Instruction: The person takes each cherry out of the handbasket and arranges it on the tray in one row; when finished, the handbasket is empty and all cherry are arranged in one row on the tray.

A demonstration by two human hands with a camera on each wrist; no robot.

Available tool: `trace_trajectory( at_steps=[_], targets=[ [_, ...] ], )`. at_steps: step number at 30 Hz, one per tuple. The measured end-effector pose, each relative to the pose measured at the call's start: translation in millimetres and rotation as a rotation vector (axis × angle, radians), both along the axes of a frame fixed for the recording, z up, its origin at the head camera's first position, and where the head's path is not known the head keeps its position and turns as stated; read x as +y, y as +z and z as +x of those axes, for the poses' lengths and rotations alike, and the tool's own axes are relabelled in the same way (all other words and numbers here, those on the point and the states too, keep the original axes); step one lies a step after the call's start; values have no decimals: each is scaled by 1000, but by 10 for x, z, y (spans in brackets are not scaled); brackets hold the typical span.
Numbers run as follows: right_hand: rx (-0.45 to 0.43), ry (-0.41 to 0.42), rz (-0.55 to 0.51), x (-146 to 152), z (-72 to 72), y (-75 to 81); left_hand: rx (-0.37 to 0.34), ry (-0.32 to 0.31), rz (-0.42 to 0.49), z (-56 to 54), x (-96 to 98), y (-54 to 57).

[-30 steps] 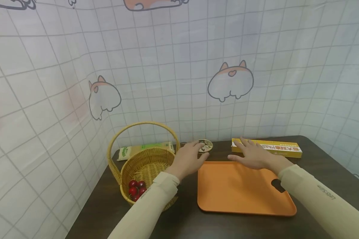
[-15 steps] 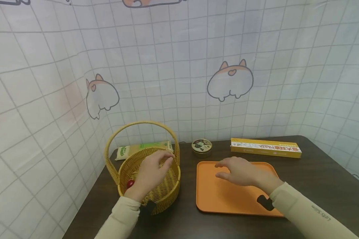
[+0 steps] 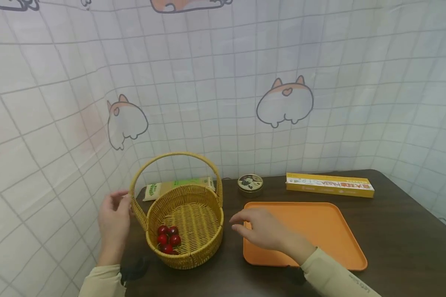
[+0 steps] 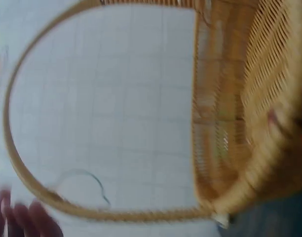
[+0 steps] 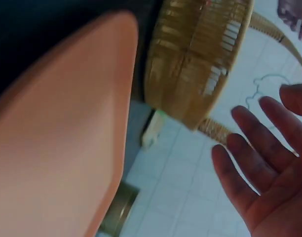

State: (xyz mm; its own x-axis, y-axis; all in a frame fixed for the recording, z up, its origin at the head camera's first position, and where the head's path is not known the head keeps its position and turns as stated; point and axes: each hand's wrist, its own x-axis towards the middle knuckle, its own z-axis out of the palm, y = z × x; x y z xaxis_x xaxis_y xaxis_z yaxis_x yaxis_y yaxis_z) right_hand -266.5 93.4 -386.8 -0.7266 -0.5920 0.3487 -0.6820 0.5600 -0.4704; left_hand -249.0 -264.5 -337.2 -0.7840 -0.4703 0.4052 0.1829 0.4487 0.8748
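A yellow wicker basket [image 3: 204, 251] with a tall arched handle [image 3: 178, 154] stands at the left of the table. Several dark red cherries [image 3: 167, 239] lie inside it, against the near left wall. My left hand [image 3: 113, 222] is just left of the basket, its loosely bent fingertips close to the handle's left side. In the left wrist view, those fingers [image 4: 40, 219] show at the lower left, beside the handle. Between basket and tray hovers my right hand [image 3: 262, 229], overlapping the tray's left edge. Its fingers [image 5: 262, 143] are spread and hold nothing, pointing toward the basket.
An orange tray [image 3: 319, 231] lies at the right of the dark table [image 3: 394, 235]. Behind stand a round tin [image 3: 250, 183] and a long yellow pasta box [image 3: 330, 185]. A green and cream packet [image 3: 156, 190] lies behind the basket, near the cloth-covered wall [image 3: 208, 103].
My left hand has moved from beside the tin, across the basket, to its left side. My right hand has come from over the tray's back edge, leftward and nearer, toward the basket.
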Motion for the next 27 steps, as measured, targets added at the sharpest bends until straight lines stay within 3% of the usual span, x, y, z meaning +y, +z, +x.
trace_trajectory(
  at_steps=[2, 3, 5, 10, 13, 16, 21, 27],
  targets=[
    [21, 13, -46, -100, 15, -11, -8, 36, 89, -25, -121, -68],
    [28, 18, -59, -146, 26, -9, -45, 25, 118, -37, -176, -105],
    [40, 39, -74, -233, 47, -8, -148, -74, 177, -62, -279, -185],
    [32, 81, -63, -411, 116, -2, -365, -443, 275, -145, -445, -398],
    [21, 93, -81, -534, 134, -17, -408, -522, 272, -226, -443, -536],
    [27, 112, -117, -693, 120, -56, -434, -491, 238, -310, -394, -689],
    [22, 124, -156, -913, 20, -140, -413, -352, 149, -387, -289, -917],
    [-17, 85, -129, -1080, -164, -189, -310, -294, 157, -434, -192, -1007]
  ],
)
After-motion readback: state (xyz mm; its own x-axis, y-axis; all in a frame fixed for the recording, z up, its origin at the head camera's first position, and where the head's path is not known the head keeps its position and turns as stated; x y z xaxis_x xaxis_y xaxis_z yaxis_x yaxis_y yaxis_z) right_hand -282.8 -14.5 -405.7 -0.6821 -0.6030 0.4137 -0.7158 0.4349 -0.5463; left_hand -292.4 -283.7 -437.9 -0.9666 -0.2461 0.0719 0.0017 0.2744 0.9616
